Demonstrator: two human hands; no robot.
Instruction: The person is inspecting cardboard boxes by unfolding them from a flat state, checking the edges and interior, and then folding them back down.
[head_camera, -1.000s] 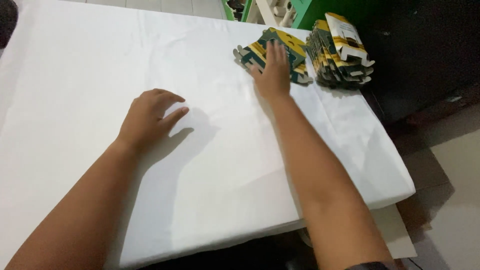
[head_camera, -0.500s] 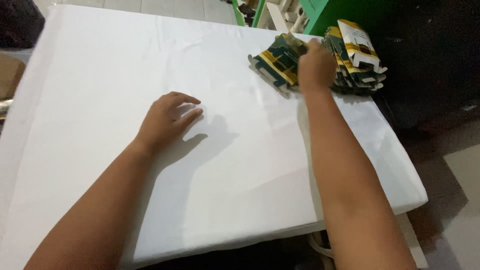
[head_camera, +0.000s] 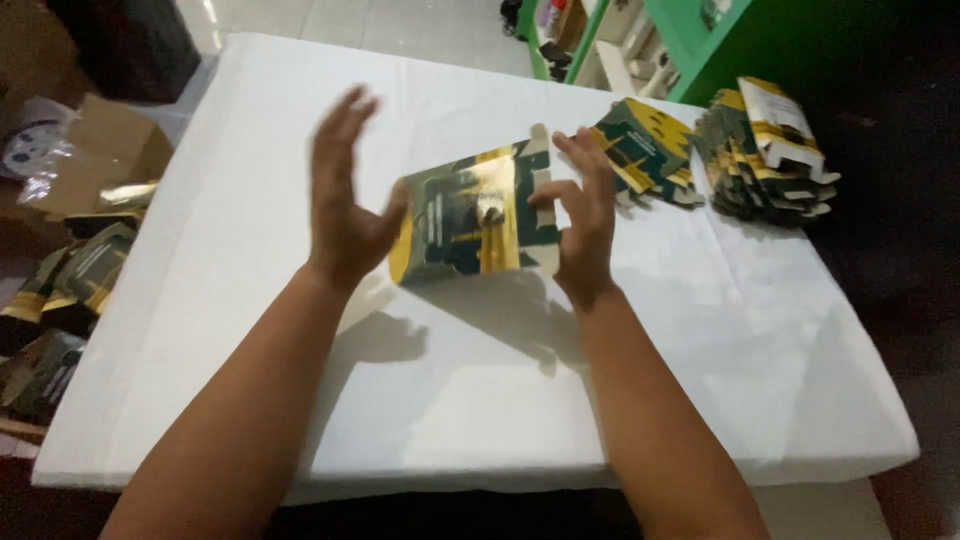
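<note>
Right hand (head_camera: 580, 215) grip pinched on flat carton (head_camera: 468, 215), left hand (head_camera: 345, 195) open-palmed at its edge, contact unclear.

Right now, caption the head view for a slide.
Both hands, left hand and right hand, hold a flat green-and-gold carton above a white table.

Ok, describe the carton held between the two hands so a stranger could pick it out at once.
Start at the white table that fills the view. Above its middle, the left hand and right hand hold one flat green and gold carton between them. Unlike the loose pile of cartons and the taller stack lying at the far right, it is alone and lifted off the cloth.
</note>
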